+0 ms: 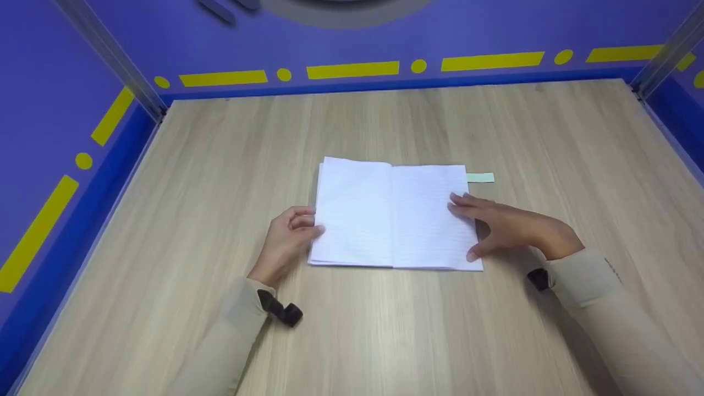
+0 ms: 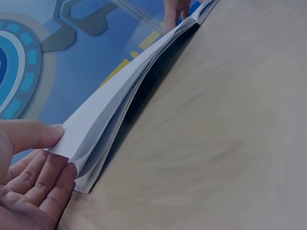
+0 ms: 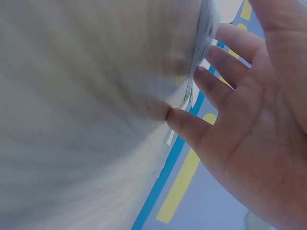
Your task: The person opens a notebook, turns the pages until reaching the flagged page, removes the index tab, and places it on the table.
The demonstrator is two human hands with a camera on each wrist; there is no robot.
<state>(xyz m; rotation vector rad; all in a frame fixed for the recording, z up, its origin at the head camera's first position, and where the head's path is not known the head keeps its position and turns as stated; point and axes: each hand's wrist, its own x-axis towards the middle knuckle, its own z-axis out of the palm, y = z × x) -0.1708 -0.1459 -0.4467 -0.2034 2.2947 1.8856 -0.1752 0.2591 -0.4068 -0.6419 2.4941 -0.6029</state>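
Observation:
An open notebook [image 1: 352, 214] with white, faintly lined pages lies in the middle of the table. At its left edge my left hand [image 1: 289, 239] pinches the pages, thumb on top and fingers underneath. The left wrist view shows those pages [image 2: 103, 110] lifted in a curve, with the left hand [image 2: 33, 172] at their corner. My right hand [image 1: 506, 225] rests at the right edge, fingertips on the right page and thumb lower down near the corner. In the right wrist view the fingers of the right hand [image 3: 249, 110] are spread along the notebook's edge.
A pale green strip [image 1: 480, 177] sticks out from the notebook's upper right side. The wood-grain table [image 1: 352, 341] is bounded by blue panels [image 1: 352, 44] with yellow dashes and dots at the back and sides. Black cameras [image 1: 283, 311] sit at both cuffs.

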